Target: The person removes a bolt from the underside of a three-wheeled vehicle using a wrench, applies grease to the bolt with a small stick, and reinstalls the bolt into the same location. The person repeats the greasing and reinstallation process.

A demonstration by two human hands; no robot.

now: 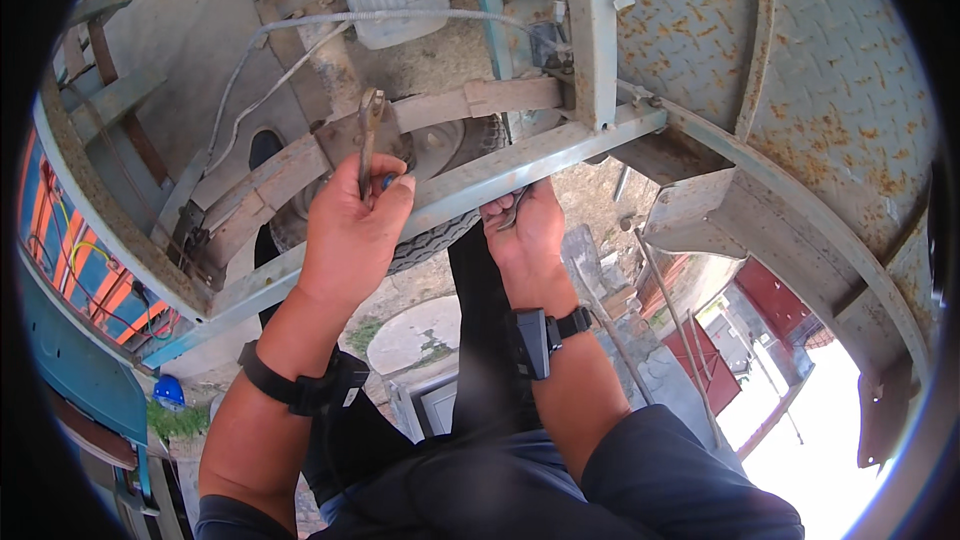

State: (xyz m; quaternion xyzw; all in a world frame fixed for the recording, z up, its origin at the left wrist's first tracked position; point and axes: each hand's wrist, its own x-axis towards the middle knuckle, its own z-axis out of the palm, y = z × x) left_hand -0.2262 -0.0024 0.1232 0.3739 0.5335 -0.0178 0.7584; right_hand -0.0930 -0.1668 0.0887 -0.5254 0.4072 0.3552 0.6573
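Dark sleeves show lowest; the left hand grips a rusty wrench beside the pale blue beam; the right hand has its fingers closed round a metal tool below that beam, near the tyre.

Wheel under the beam, plate far right.
Left hand, wrench in it, over the beam; right hand, tool in it, near side.

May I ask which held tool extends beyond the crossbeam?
The wrench-like tool in the left hand; the shiny tool in the right hand shows on the crossbeam's near side.
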